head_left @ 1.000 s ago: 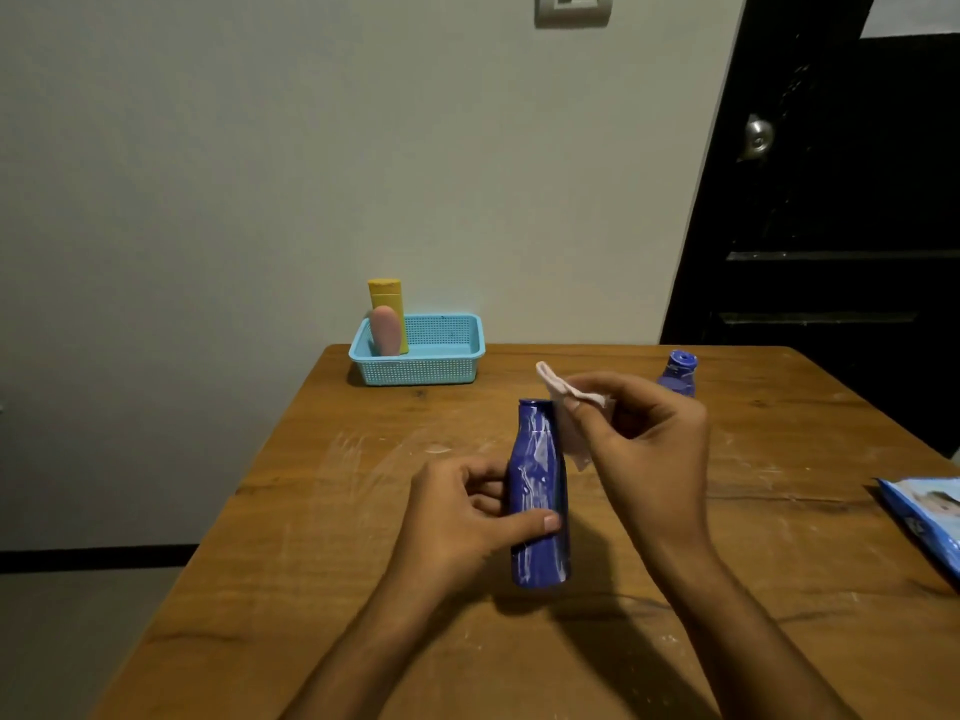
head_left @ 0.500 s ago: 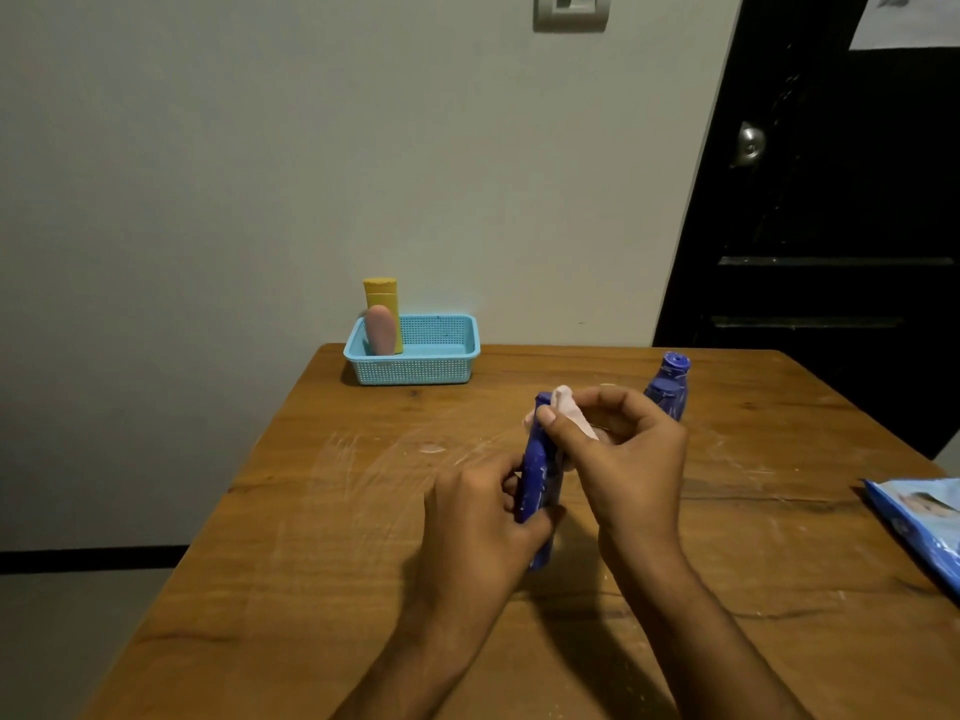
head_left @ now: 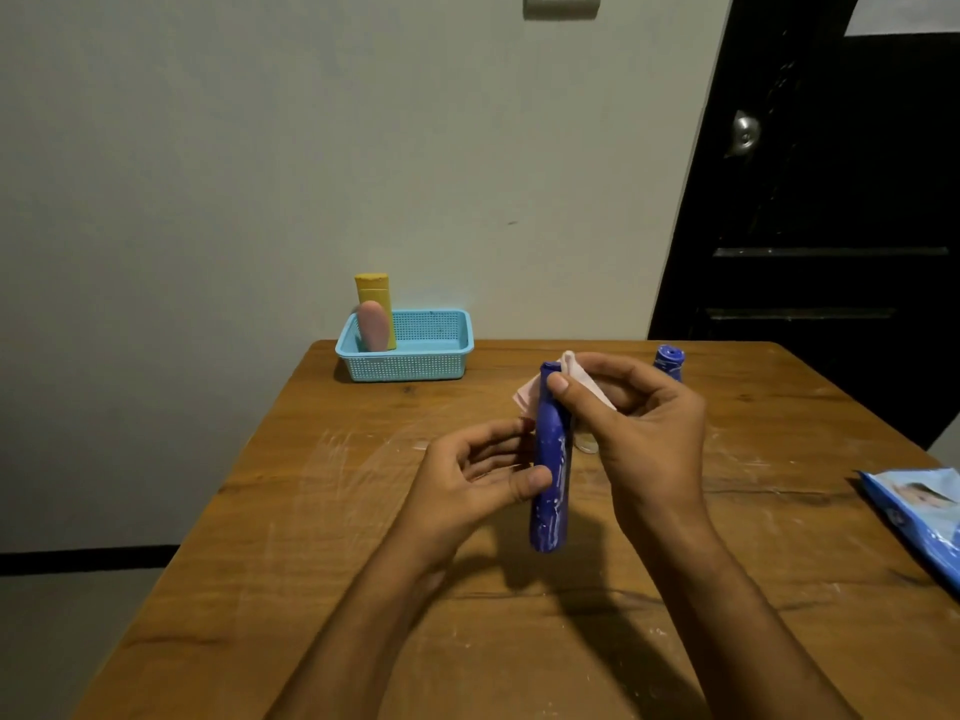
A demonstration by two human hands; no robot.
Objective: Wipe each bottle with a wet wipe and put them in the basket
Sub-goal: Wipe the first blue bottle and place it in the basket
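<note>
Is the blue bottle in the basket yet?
No. The left hand holds the blue bottle above the table, apart from the basket.

Between the hands and the basket [head_left: 404, 367] lay open wooden table [head_left: 363, 511]. Two bottles [head_left: 375, 317] filled the basket's left end; its right part stood free. A second blue bottle [head_left: 669, 362] stood behind the right hand [head_left: 644, 439], a wipes pack [head_left: 919, 517] at the right edge.

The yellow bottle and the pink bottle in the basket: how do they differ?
The flat-topped yellow plastic bottle stands taller, at the back of the light blue mesh basket; the pink plastic bottle is shorter, round-topped and in front of it. Both stand at the basket's left end.
</note>
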